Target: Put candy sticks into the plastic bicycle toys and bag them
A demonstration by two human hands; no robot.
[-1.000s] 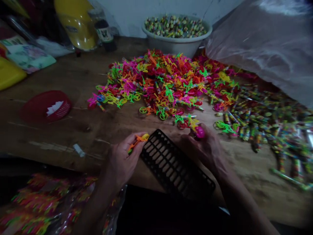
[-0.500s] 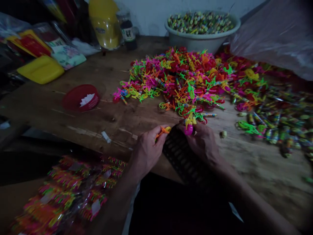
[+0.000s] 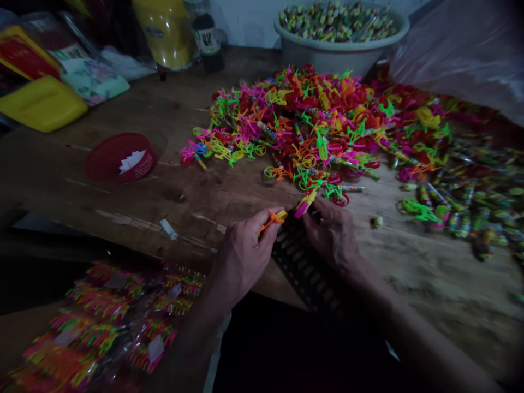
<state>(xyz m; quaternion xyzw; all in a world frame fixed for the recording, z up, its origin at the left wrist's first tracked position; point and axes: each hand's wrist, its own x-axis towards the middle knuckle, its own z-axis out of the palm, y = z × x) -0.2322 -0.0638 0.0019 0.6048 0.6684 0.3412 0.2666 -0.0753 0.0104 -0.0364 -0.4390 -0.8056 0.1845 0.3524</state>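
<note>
My left hand (image 3: pixel 248 254) pinches a small orange and yellow plastic toy (image 3: pixel 271 219) between thumb and fingers. Close by on the right, my right hand (image 3: pixel 333 234) grips a yellow and pink plastic toy (image 3: pixel 306 204). Between and beneath both hands a dark slotted rack (image 3: pixel 301 251) slopes down toward my lap, its lower end lost in shadow. Just beyond the hands lies a large heap of bright plastic toys (image 3: pixel 286 125), some shaped like little bicycles, with patterned tubes among them.
A red basket (image 3: pixel 98 158) with white paper slips is at left. Bagged toys (image 3: pixel 94 327) lie lower left. A tub (image 3: pixel 339 52) of small tubes stands behind the heap; loose tubes (image 3: pixel 462 202) spread at right. A yellow scoop-like item (image 3: pixel 43 103) sits far left.
The toy in my right hand has turned, its pink part now pointing lower left. My left hand keeps its pinch. The view has shifted slightly.
</note>
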